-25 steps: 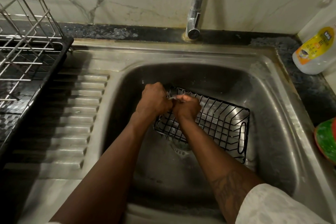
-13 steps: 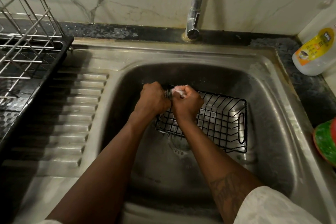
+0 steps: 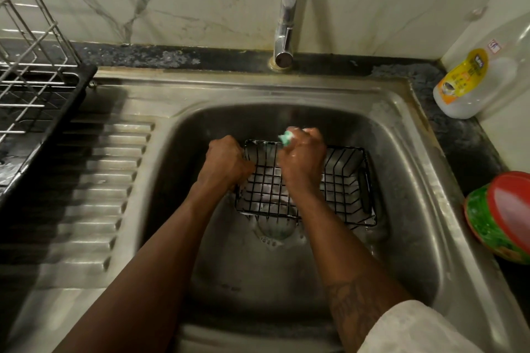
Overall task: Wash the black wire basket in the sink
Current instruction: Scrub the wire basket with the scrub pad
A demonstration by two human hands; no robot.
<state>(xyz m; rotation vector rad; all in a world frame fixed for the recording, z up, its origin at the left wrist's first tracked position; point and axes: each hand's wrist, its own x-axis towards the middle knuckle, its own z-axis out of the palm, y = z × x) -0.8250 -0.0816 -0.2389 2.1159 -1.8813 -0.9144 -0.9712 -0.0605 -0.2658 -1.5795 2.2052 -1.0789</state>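
Note:
The black wire basket (image 3: 348,180) lies in the steel sink (image 3: 401,169), soapy, over the drain. My left hand (image 3: 226,163) grips the basket's left rim. My right hand (image 3: 302,159) holds a small green scrub pad (image 3: 286,137) against the basket's far rim. Foam sits on the wires and around the drain. Part of the basket's floor is hidden under my right hand and wrist.
A chrome tap (image 3: 286,23) stands behind the basin, its spout above the basket. A wire dish rack (image 3: 31,89) on a black tray is at the left beside the ribbed drainboard (image 3: 100,186). A dish-soap bottle (image 3: 470,83) and red-green plates (image 3: 502,215) sit at the right.
My right hand has moved right along the far rim with the pad, away from my left hand. The basket shifted slightly and lies flatter.

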